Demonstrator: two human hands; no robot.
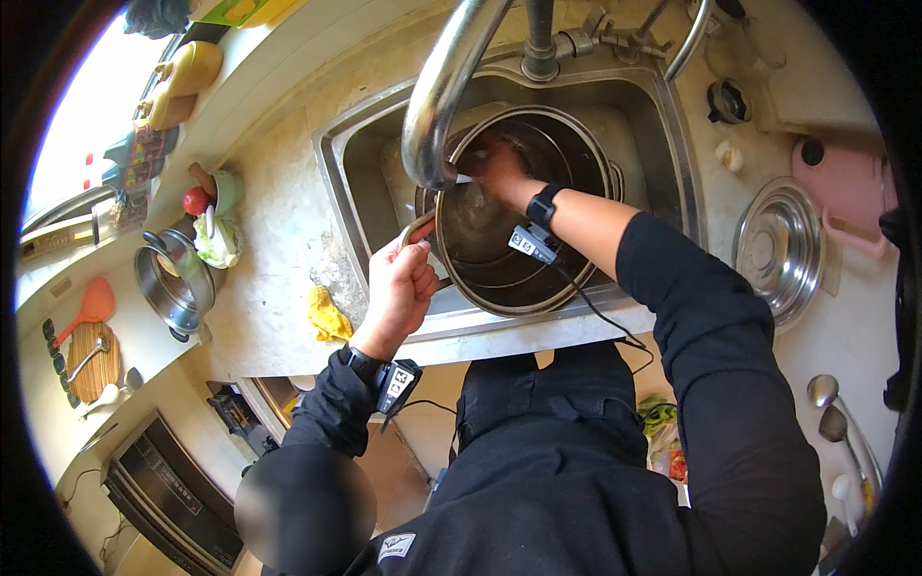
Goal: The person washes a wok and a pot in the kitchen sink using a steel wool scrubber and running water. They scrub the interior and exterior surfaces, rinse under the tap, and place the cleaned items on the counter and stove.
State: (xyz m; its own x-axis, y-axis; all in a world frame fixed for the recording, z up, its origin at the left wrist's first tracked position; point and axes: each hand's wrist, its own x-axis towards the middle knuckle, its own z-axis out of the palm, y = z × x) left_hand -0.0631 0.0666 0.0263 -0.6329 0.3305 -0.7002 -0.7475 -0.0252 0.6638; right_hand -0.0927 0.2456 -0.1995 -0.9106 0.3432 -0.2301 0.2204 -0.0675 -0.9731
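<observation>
A large, deep metal pot (521, 309) stands tilted in the steel sink (338, 197). My left hand (399, 288) is closed on the loop handle (420, 228) at the pot's left side. Inside the pot, near its far wall, is my right hand (501, 175); its fingers are blurred and partly hidden, so I cannot make out whether they hold anything. The curved faucet (432, 125) hangs over the pot's left rim, and a thin stream of water runs from its mouth beside my right hand.
A yellow cloth (328, 314) lies on the counter left of the sink. Further left stand a steel pot (175, 283) and a leafy vegetable (217, 240). On the right are a round steel lid or basin (783, 252), a pink board (845, 182) and several ladles and spoons (834, 424).
</observation>
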